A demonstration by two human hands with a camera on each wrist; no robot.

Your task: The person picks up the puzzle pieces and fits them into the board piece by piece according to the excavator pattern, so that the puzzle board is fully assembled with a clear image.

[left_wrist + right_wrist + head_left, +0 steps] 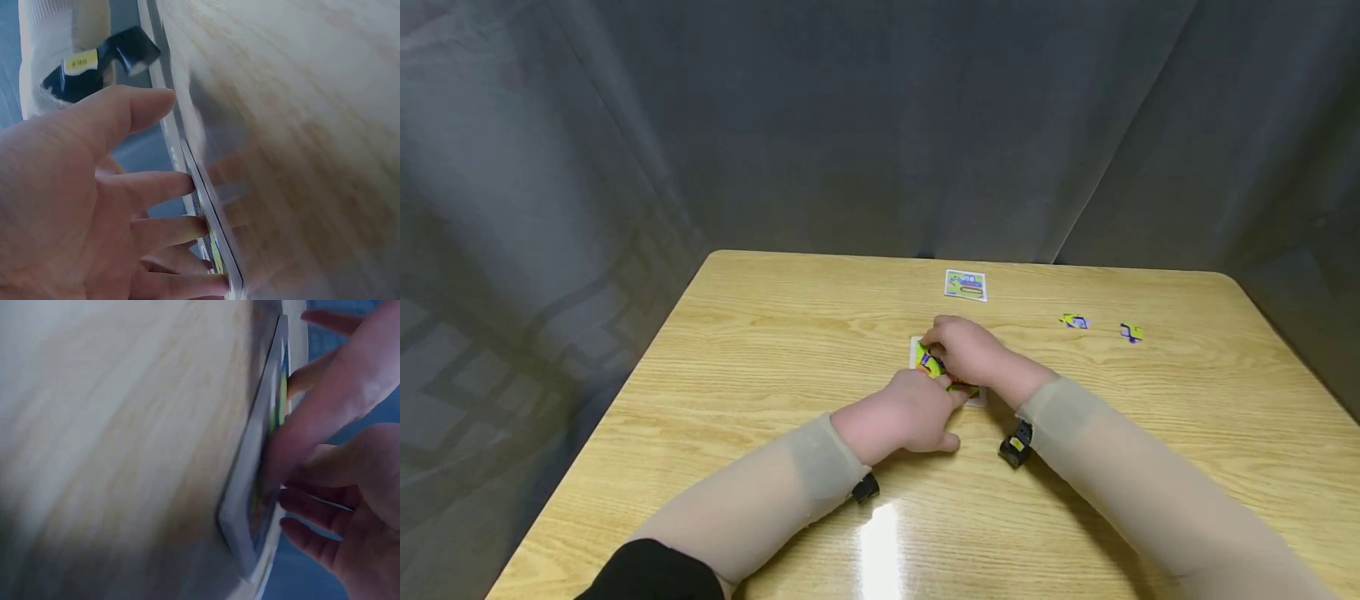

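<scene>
A small white-framed puzzle board point(917, 350) with yellow and purple pieces lies at the middle of the wooden table point(760, 350). My right hand point(964, 350) covers it from above, and in the right wrist view its fingers point(300, 434) press flat on the pieces inside the board point(247, 462). My left hand point(917, 410) rests at the near side, with straight fingers point(169, 184) touching the edge of the board point(209, 206). Most of the board's picture is hidden under both hands.
A picture card point(965, 284) showing a blue vehicle lies behind the board. Two loose puzzle pieces point(1074, 321) point(1132, 332) lie at the right of the table. Grey curtains hang round the table. Black wrist cameras point(1016, 445) sit under both forearms.
</scene>
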